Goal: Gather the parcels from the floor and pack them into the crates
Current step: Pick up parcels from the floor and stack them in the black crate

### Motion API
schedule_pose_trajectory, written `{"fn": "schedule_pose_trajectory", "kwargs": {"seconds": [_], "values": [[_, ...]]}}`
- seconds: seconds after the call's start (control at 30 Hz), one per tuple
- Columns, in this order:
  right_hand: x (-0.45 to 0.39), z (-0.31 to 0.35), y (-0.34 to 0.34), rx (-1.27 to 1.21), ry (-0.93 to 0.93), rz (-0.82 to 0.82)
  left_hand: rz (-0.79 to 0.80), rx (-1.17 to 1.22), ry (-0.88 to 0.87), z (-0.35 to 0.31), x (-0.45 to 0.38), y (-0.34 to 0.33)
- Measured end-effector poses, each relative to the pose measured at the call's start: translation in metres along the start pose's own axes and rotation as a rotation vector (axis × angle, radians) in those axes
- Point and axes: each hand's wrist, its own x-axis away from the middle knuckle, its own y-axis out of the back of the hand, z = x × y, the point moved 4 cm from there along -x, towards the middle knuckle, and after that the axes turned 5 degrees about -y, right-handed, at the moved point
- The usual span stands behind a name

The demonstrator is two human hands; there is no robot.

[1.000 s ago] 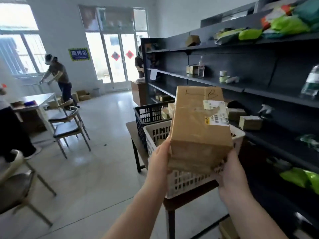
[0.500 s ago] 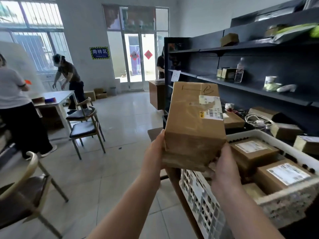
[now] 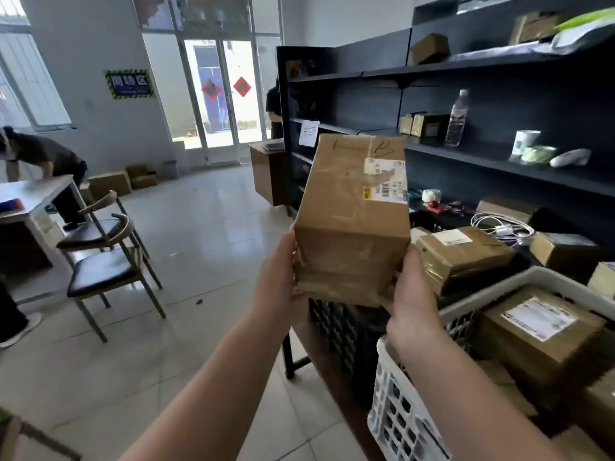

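I hold a tall brown cardboard parcel (image 3: 352,214) upright in front of me, taped and with a white label near its top right. My left hand (image 3: 278,277) grips its lower left side and my right hand (image 3: 411,291) its lower right corner. Below it stands a black crate (image 3: 336,331), partly hidden by the parcel. To the right a white crate (image 3: 396,414) holds several brown parcels, one with a white label (image 3: 539,331). Another taped parcel (image 3: 462,254) lies in the black crate behind my right hand.
Dark shelving (image 3: 499,158) runs along the right with boxes, a water bottle (image 3: 457,118) and white cables. Two chairs (image 3: 106,257) and a white table (image 3: 33,191) stand to the left, where a person (image 3: 43,154) bends over. More boxes (image 3: 109,184) lie by the far wall.
I have stepped closer to the crates and the view has swung right and down. The parcel stays in both hands, now above the black crate.
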Motion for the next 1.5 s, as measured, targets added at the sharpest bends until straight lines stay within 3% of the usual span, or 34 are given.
{"fn": "schedule_pose_trajectory", "kwargs": {"seconds": [0.17, 0.47, 0.73, 1.17, 1.3, 1.43, 1.5], "values": [[-0.041, -0.015, -0.038, 0.020, 0.051, -0.192, 0.219, -0.010, 0.044, 0.007, -0.081, 0.009], [-0.099, -0.040, -0.080, 0.037, 0.108, -0.513, 0.456, -0.102, 0.256, 0.025, -0.206, 0.003], [-0.166, -0.068, -0.077, 0.045, 0.091, -0.645, 0.538, -0.128, 0.308, 0.061, -0.280, -0.009], [-0.186, -0.097, -0.090, -0.029, 0.081, -0.933, 0.797, -0.340, 0.420, 0.090, -0.347, -0.018], [-0.195, -0.117, -0.102, 0.133, -0.029, -0.959, 0.826, -0.466, 0.156, 0.092, -0.369, -0.003], [-0.197, -0.133, -0.110, 0.255, 0.008, -1.014, 1.031, -0.362, 0.025, 0.100, -0.367, 0.010], [-0.192, -0.141, -0.115, 0.273, -0.021, -1.045, 1.119, -0.417, -0.168, 0.105, -0.362, 0.015]]}}
